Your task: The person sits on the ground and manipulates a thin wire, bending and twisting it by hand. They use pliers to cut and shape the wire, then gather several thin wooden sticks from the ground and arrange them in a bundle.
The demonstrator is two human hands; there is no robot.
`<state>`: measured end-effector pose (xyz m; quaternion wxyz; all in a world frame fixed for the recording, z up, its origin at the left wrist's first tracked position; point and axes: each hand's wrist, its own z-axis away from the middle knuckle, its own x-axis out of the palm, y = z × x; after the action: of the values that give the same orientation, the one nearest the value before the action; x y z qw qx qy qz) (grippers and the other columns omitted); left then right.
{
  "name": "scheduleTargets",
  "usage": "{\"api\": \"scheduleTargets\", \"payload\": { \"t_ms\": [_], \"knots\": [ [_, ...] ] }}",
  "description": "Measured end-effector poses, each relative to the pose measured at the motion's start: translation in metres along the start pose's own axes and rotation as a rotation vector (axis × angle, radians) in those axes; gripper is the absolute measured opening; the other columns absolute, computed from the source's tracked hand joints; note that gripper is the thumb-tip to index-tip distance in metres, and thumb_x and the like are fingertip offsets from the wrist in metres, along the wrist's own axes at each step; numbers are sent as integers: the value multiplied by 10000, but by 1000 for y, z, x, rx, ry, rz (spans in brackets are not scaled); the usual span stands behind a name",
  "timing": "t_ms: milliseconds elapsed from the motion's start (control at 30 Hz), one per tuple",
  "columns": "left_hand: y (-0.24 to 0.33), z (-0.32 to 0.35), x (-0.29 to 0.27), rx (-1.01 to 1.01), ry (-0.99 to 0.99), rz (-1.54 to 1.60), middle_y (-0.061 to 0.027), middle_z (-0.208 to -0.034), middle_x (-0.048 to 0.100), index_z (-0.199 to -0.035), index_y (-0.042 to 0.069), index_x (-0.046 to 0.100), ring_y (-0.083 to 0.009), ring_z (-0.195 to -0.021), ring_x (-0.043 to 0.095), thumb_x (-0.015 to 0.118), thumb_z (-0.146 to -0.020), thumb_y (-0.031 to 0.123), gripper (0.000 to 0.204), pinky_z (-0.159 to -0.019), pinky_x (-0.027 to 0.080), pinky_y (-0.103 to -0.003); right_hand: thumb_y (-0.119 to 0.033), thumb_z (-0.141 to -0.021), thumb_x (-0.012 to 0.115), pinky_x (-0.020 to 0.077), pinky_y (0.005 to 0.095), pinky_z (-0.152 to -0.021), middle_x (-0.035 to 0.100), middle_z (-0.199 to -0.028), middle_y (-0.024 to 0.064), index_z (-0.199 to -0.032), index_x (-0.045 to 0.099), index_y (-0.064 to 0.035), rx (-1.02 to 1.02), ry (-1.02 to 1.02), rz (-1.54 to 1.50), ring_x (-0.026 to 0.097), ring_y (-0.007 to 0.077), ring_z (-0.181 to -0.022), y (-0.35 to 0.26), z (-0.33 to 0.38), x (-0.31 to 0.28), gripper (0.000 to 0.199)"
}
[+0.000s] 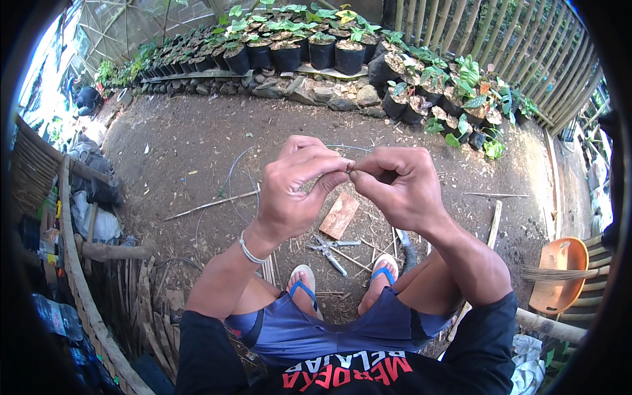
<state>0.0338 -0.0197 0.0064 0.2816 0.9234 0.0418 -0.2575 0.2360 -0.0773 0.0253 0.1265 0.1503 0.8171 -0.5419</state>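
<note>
Both my hands are raised in front of me, fingertips meeting. My left hand point(293, 187) is closed in a pinch of thumb and forefinger. Against it, my right hand point(403, 187) pinches too, thumb on curled forefinger. A tiny dark, thin thing shows between the fingertips, too small to name. A thin bluish wire point(232, 172) curves in a wide loop behind my left hand; whether it joins what I pinch cannot be made out. Below the hands, a flat reddish-brown block point(340, 216) lies on the soil, with open metal pliers point(329, 252) nearer my feet.
A curved blade-like tool point(406, 250) lies by my right foot, among thin sticks point(210, 207). Potted plants in black bags point(286, 58) line the far side on stones. A bamboo fence point(487, 29) stands far right; an orange plastic container point(559, 273) sits at right.
</note>
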Motion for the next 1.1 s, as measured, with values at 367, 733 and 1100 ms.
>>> {"api": "scheduleTargets", "payload": {
  "t_ms": [367, 733, 1100],
  "knots": [
    [-1, 3, 4, 291, 136, -198, -44, -947, 764, -1025, 53, 825, -263, -933, 648, 829, -679, -49, 361, -749, 555, -362, -152, -891, 746, 475, 275, -554, 720, -699, 28, -907, 807, 22, 205, -12, -135, 600, 51, -639, -4, 4, 3, 185],
    [0, -2, -2, 404, 184, -251, -51, -977, 778, -1040, 54, 820, -249, -878, 666, 785, -727, -25, 324, -766, 560, -365, -99, -889, 760, 427, 261, -525, 660, -655, -18, -841, 773, 21, 298, -97, -394, 573, 48, -625, -6, 1, -3, 130],
    [5, -5, -24, -427, -210, 380, -43, -903, 788, -1027, 13, 799, -91, -797, 653, 789, -975, 251, 244, -720, 504, -275, 0, -805, 758, 483, 378, -483, 625, -697, 93, -900, 736, -23, -500, 5, 209, 630, 250, -548, 2, -1, 0, 100]
  ]
}}
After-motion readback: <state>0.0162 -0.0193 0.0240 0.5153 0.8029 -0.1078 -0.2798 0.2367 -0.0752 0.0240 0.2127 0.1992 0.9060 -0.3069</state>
